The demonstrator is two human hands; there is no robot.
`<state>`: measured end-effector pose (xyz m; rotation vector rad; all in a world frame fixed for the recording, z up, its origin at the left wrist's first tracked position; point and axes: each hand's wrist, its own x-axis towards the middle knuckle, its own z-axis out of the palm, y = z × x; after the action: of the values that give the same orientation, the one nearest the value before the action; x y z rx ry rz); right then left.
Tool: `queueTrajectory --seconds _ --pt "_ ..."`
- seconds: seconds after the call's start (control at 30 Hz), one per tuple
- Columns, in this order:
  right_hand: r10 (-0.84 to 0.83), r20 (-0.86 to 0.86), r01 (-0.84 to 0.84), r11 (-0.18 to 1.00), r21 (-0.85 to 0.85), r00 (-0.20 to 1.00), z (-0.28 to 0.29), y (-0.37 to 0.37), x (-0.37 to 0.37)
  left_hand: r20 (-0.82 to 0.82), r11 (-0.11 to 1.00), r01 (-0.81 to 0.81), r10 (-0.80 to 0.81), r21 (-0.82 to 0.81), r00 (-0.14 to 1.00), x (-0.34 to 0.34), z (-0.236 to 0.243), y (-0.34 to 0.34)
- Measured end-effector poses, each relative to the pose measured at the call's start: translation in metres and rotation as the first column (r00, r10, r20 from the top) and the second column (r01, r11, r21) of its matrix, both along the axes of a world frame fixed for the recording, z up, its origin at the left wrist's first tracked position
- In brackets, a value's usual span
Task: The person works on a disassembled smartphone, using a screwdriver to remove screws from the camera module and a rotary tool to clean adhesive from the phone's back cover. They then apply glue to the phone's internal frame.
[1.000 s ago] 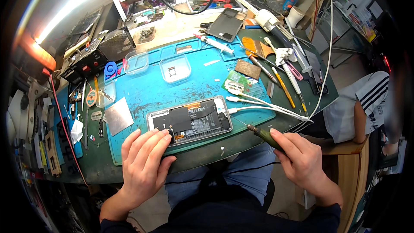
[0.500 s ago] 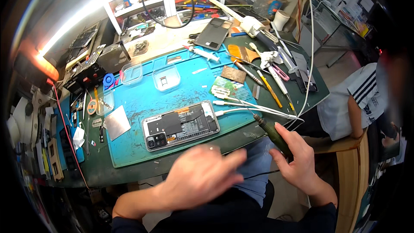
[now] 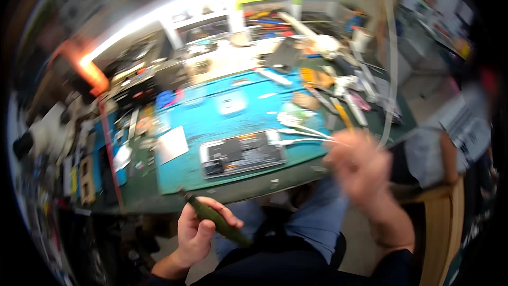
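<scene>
Fingers (image 3: 221, 206) of a person's bare left hand (image 3: 193, 237) are wrapping around a dark olive-green, tapered tool handle (image 3: 223, 226) in the head view, the grip closing narrowly on its body with the thumb lying along its near side. The handle's slim end is pointing up and to the left, showing near the lower-left corner of a slim rectangular phone (image 3: 244, 154) but apart from it.

The opened phone, its black inner parts showing inside a pale frame, is lying flat on a bright blue work mat (image 3: 201, 124), which is covering much of a dark green surface (image 3: 248, 189). White cables (image 3: 304, 141) are running from beside the phone's right end toward the bare right hand (image 3: 362, 168). That hand is hovering to the right of the phone, so badly blurred that one cannot be telling whether its grip is holding anything.

A thin, silvery square plate (image 3: 172, 144) is resting left of the phone, while a clear plastic box (image 3: 232, 105) is sitting beyond it. Farther right, an orange-brown flat brush (image 3: 316, 78) and a slender yellow-handled tool (image 3: 343, 114) are lying among crowded tools. Another person in a pale shirt (image 3: 468, 132) is appearing at far right.
</scene>
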<state>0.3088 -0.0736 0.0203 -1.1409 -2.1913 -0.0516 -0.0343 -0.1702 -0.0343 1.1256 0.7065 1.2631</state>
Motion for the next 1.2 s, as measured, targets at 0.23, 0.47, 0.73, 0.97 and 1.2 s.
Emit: queueTrajectory --seconds 0.23,0.47,0.73,0.97,1.2 --pt "-0.392 0.322 0.435 0.898 -0.072 0.862 -0.061 0.1 0.1 -0.566 0.834 -0.506 0.314 -0.219 0.762 -0.108 0.027 -0.061" --pt "-0.477 0.055 0.48 0.874 -0.077 0.877 -0.047 0.118 0.125 -0.802 0.452 -0.726 0.552 0.518 -0.228 -0.245 0.037 -0.074" --pt "-0.218 -0.262 -0.043 0.688 -0.725 0.94 0.025 0.043 0.056 -0.754 0.539 -0.535 0.375 0.651 -0.539 -0.332 0.0 -0.007" --pt "0.02 -0.18 -0.101 0.885 -0.454 0.983 -0.002 -0.009 0.028 -0.586 0.419 -0.417 0.468 0.806 -0.662 -0.308 0.011 0.007" --pt "-0.08 0.1 0.099 0.974 -0.204 0.992 -0.015 -0.025 -0.005 -0.428 0.429 -0.076 0.839 0.9 -0.335 -0.164 0.028 0.016"
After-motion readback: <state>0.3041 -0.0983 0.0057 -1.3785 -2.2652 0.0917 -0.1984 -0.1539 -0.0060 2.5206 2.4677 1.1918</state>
